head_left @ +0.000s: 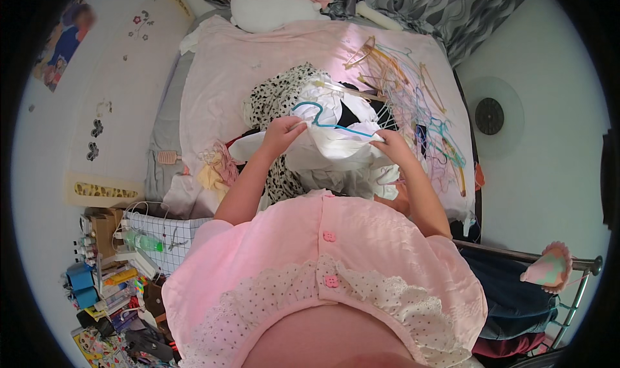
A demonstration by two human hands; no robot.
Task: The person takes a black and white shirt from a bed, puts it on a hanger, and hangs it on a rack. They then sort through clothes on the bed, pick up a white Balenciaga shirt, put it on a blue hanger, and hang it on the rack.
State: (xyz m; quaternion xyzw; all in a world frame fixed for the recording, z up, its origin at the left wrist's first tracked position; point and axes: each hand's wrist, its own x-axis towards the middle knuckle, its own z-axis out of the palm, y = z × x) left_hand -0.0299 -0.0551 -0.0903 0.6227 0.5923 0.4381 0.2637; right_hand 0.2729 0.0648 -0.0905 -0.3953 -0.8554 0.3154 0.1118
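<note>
My left hand [282,134] pinches a white garment [341,151] at its upper left edge, beside the neck of a blue hanger [345,129]. The hanger's hook points up and left, and one arm slopes right toward my right hand [391,146]. That hand's fingers are closed on the garment's right shoulder, close to the hanger's end. The hanger's left arm is hidden by the cloth. Between my hands the white fabric sags in folds. Just beyond it lies a black-and-white spotted garment [276,95], partly under other white clothes [326,95].
The pink bedspread [219,64] carries a heap of loose hangers [420,90] on the right. A pink comb [169,157] lies at the left edge. Clothes hang on a metal rail [516,252] at lower right; a cluttered pile [123,297] stands at lower left.
</note>
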